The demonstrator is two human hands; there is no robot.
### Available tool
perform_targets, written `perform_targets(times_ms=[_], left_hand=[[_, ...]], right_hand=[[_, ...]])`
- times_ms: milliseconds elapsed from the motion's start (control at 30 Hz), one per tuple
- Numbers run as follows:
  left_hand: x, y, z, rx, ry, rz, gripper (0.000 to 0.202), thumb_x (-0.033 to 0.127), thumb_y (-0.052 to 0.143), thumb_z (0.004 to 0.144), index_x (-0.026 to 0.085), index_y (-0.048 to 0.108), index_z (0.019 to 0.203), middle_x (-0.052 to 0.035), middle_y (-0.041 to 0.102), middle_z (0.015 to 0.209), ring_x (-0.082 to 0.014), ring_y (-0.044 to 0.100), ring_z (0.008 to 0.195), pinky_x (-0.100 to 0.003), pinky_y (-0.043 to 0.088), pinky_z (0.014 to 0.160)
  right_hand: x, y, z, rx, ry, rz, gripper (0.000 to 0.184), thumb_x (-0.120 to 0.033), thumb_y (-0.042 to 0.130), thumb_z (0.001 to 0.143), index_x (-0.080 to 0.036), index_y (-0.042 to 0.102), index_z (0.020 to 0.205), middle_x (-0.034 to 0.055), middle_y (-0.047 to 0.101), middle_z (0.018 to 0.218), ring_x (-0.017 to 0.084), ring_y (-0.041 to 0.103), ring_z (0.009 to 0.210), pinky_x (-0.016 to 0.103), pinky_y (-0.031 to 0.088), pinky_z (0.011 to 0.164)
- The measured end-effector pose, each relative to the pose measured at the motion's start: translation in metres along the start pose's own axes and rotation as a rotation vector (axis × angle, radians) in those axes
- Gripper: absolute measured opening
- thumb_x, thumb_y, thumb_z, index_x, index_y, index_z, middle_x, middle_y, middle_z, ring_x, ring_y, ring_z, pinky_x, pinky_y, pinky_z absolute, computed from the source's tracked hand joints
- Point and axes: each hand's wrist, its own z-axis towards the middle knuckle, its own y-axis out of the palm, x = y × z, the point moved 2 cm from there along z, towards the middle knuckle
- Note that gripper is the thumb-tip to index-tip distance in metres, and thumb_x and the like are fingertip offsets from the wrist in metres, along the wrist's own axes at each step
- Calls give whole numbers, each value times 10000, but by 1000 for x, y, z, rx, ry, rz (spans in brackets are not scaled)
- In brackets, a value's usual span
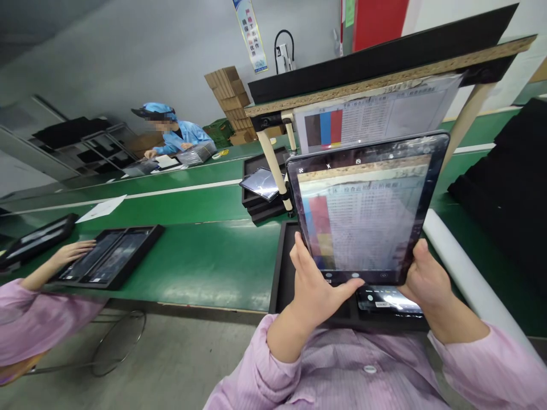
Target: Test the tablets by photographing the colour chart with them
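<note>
Both my hands hold up a tablet (367,222) with a dark frame. My left hand (311,285) grips its lower left corner, with the thumb along the bottom edge of the screen. The lower right edge is in my right hand (427,279). A camera view of the printed sheet (380,114) fills the screen, with its colour bars and lines of text. That sheet hangs behind the tablet, under a wooden shelf (384,71). Below the tablet, a second lit device (387,300) lies in a black foam tray (280,273), partly hidden by my hands.
A white tube (474,273) and a black stack (504,210) lie to the right. Another tablet (262,183) rests on black trays behind the shelf post. At left, a co-worker's hand (77,252) touches a tray of devices (115,256). Another person (179,131) sits across the green bench (205,256).
</note>
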Motion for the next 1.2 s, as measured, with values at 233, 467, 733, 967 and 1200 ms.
perform_targets(times_ms=[233, 467, 733, 967, 1200], left_hand=[[-2, 3, -4, 50, -22, -50, 1425, 645, 868, 607, 179, -33, 1607, -273, 360, 1474, -426, 479, 1308, -649, 439, 1051], [-26, 0, 2, 46, -377, -1075, 665, 647, 605, 888, 257, 546, 1423, -130, 653, 1313, -269, 656, 1173, -395, 541, 1002], [-34, -3, 9, -65, -789, -1553, 432, 421, 889, 709, 400, 761, 1121, 40, 792, 1112, -161, 754, 938, -271, 603, 863], [-39, -2, 4, -20, -837, -1568, 419, 408, 882, 719, 395, 763, 1121, 30, 794, 1116, -169, 757, 941, -291, 613, 853], [-45, -1, -5, -48, -889, -1528, 453, 438, 899, 688, 389, 770, 1119, 10, 799, 1099, -176, 760, 940, -301, 597, 897]], right_hand=[[-3, 4, 1, -38, -12, 153, 817, -902, 384, 823, -255, 717, 1194, 129, 718, 1123, 342, 565, 1293, 543, 549, 1008], [1, 6, -2, -208, -62, 339, 791, -841, 432, 884, -211, 675, 1296, 101, 696, 1222, 337, 522, 1337, 515, 480, 1116], [-31, -3, -3, -234, -384, 14, 707, -627, 313, 1042, -299, 116, 1637, -16, 207, 1651, 263, 203, 1521, 474, 228, 1267], [-54, -4, 12, -271, -674, -300, 572, -474, 318, 1089, -402, 112, 1617, -63, 222, 1641, 212, 327, 1485, 411, 328, 1232], [-51, -6, 17, -157, -725, -483, 603, -511, 299, 1082, -381, 72, 1626, -13, 297, 1622, 241, 519, 1348, 399, 521, 1050]])
